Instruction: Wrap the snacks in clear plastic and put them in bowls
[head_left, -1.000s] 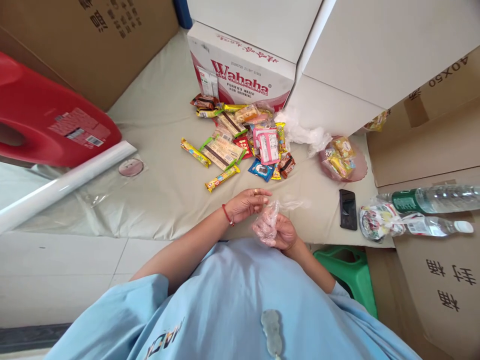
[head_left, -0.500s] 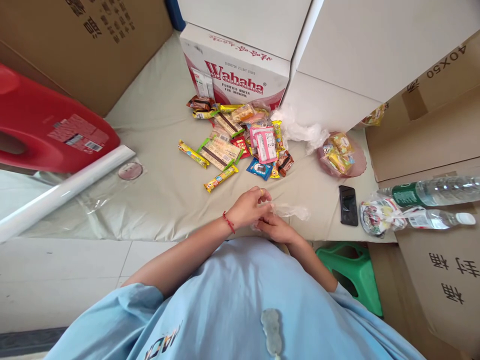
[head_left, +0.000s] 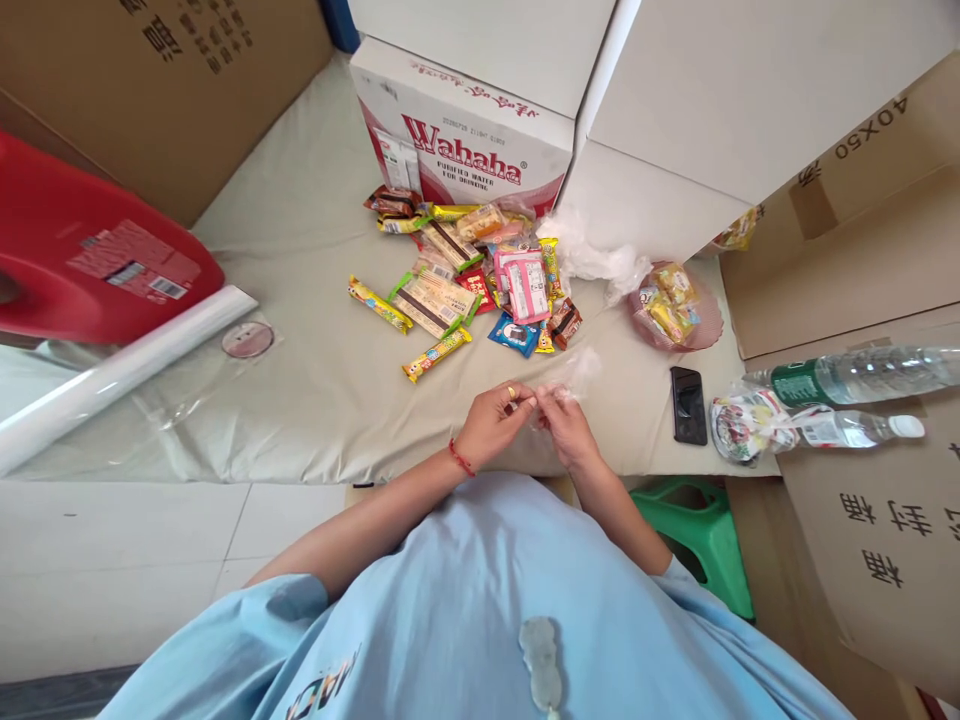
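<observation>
A clear plastic bag is pinched between both hands over the near edge of the covered table. My left hand, with a ring and a red bracelet, closes thumb and fingertips on one side of it. My right hand grips the bag too, and its loose part sticks up beyond the fingers. Just past my hands lies a pile of wrapped snacks: a yellow snack stick, a blue packet, pink packets and a green-edged wafer pack.
Behind the snacks stands a Wahaha water carton. A pink bowl of snacks, a phone and a water bottle are at right. At left are a red jug and a white roll. A green stool stands below.
My hands have shifted from overlapping to side by side, fingertips meeting. The bag's loose end now points upward instead of trailing right. The view has moved slightly.
</observation>
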